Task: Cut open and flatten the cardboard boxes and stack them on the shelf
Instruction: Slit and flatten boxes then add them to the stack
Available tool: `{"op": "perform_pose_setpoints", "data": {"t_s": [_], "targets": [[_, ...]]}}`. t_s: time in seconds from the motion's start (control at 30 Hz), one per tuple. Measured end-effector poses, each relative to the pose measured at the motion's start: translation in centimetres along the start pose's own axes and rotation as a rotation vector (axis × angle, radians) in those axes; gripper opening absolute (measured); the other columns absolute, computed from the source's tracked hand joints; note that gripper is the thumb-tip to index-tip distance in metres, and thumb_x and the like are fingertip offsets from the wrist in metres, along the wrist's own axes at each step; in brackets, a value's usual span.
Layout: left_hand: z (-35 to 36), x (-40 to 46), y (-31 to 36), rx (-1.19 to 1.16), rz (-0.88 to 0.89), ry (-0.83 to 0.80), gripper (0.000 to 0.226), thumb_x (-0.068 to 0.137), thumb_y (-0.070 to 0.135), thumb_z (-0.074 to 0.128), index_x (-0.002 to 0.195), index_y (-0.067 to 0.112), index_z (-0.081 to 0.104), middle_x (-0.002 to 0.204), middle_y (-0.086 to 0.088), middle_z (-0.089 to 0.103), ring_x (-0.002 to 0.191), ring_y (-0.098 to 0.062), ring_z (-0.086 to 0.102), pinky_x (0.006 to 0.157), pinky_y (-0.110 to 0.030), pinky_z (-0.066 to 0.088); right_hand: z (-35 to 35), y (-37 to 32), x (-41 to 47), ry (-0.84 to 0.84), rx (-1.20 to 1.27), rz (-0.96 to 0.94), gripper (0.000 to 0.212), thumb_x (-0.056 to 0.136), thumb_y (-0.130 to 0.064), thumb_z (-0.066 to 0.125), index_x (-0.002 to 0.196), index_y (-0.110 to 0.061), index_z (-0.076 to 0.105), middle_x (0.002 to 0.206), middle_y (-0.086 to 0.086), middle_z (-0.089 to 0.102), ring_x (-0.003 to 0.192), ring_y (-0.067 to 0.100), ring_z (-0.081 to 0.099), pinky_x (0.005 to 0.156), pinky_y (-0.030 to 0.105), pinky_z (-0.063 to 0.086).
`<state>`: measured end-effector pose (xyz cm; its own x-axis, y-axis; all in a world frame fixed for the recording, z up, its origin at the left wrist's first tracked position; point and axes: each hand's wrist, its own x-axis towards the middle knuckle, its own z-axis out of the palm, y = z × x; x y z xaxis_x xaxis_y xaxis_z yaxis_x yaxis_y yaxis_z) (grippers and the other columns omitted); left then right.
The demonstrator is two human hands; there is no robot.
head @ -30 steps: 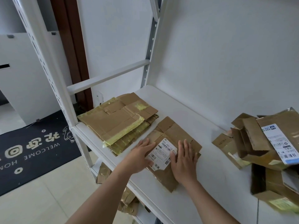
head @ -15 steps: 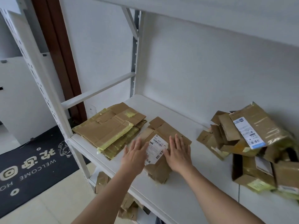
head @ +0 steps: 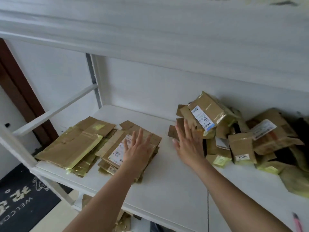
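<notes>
**Cardboard boxes: two flat stacks done, a heap left to cut**

Cardboard boxes lie in three groups along the white shelf [head: 167,186]. At the left end sits the taped stack [head: 73,144] of flattened sheets, squared up near the shelf's front edge, probably so more can go on top. Just beside it, touching along one side, is the labelled stack [head: 117,153], its white shipping label facing up.

The left hand [head: 138,148] is over this second stack with its fingers [head: 140,135] straight and spread, pinching nothing; whether the palm presses the cardboard or hovers just above it cannot be told. A flat palm suits keeping springy sheets down.

The right hand [head: 187,143] reaches towards the heap of uncut boxes [head: 242,139] at the right, fingers straight and close together, gripping nothing (its fingertips overlap a loose flap at the heap's edge, though contact is unclear). Those boxes look folded and taped, piled loosely against the back wall, so most cutting seems ahead.

A pink-handled tool [head: 297,223], possibly a cutter, shows at the lower right corner.
</notes>
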<state>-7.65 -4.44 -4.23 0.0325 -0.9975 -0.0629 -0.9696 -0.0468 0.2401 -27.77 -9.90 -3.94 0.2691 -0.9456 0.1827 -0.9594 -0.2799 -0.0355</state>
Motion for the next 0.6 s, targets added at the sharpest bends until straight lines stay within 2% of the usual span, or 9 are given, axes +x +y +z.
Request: {"op": "perform_pose_setpoints", "data": {"t_s": [0.17, 0.27, 0.37, 0.47, 0.53, 0.6], "targets": [[-0.5, 1.6, 6.7, 0.026, 0.106, -0.008, 0.060, 0.105, 0.046, 0.024, 0.154, 0.038, -0.009, 0.161, 0.001, -0.025, 0.148, -0.025, -0.022, 0.117, -0.054, -0.009, -3.2, 6.6, -1.2, 0.115, -0.046, 0.151, 0.063, 0.103, -0.045, 0.035, 0.158, -0.027, 0.010, 0.165, 0.009, -0.011, 0.151, 0.034, -0.013, 0.119, 0.058, -0.002], [-0.6, 2.8, 9.9, 0.039, 0.156, -0.009, 0.060, 0.105, 0.046, 0.024, 0.154, 0.038, -0.009, 0.161, 0.002, -0.026, 0.148, -0.026, -0.023, 0.117, -0.054, -0.010, -4.9, 10.2, -0.8, 0.138, -0.034, 0.233, 0.066, 0.100, -0.046, 0.040, 0.157, -0.027, 0.013, 0.165, 0.011, -0.005, 0.150, 0.039, -0.001, 0.119, 0.061, 0.007], [-0.6, 4.1, 12.2, 0.038, 0.190, 0.002, 0.061, 0.105, 0.045, 0.024, 0.153, 0.038, -0.012, 0.161, 0.002, -0.026, 0.148, -0.026, -0.023, 0.118, -0.056, -0.010, -5.8, 12.8, 0.9, 0.139, 0.065, 0.346, 0.074, 0.098, -0.053, 0.045, 0.156, -0.020, 0.013, 0.160, 0.020, 0.013, 0.144, 0.044, 0.018, 0.115, 0.060, 0.018], [-1.0, 4.5, 13.9, 0.021, 0.199, -0.008, 0.062, 0.105, 0.043, 0.027, 0.153, 0.038, -0.011, 0.161, 0.002, -0.026, 0.147, -0.028, -0.023, 0.119, -0.057, -0.006, -5.9, 14.0, 2.8, 0.103, 0.309, 0.477, 0.081, 0.096, -0.058, 0.045, 0.155, -0.014, 0.011, 0.159, 0.024, 0.016, 0.146, 0.043, 0.014, 0.118, 0.054, 0.012], [-1.3, 4.4, 14.4, -0.003, 0.195, -0.012, 0.061, 0.105, 0.042, 0.028, 0.154, 0.037, -0.008, 0.161, 0.001, -0.025, 0.148, -0.029, -0.022, 0.119, -0.057, -0.006, -5.5, 14.1, 3.3, 0.095, 0.346, 0.482, 0.080, 0.093, -0.060, 0.050, 0.152, -0.014, 0.020, 0.157, 0.024, 0.018, 0.147, 0.041, 0.010, 0.120, 0.053, 0.012], [-1.3, 4.2, 14.5, -0.049, 0.186, -0.013, 0.061, 0.105, 0.041, 0.029, 0.155, 0.036, -0.006, 0.162, 0.001, -0.022, 0.148, -0.030, -0.020, 0.118, -0.056, -0.006, -5.2, 14.1, 2.9, 0.136, 0.371, 0.448, 0.071, 0.086, -0.062, 0.059, 0.135, -0.018, 0.034, 0.146, 0.018, 0.033, 0.141, 0.040, 0.023, 0.114, 0.051, 0.024]]}}
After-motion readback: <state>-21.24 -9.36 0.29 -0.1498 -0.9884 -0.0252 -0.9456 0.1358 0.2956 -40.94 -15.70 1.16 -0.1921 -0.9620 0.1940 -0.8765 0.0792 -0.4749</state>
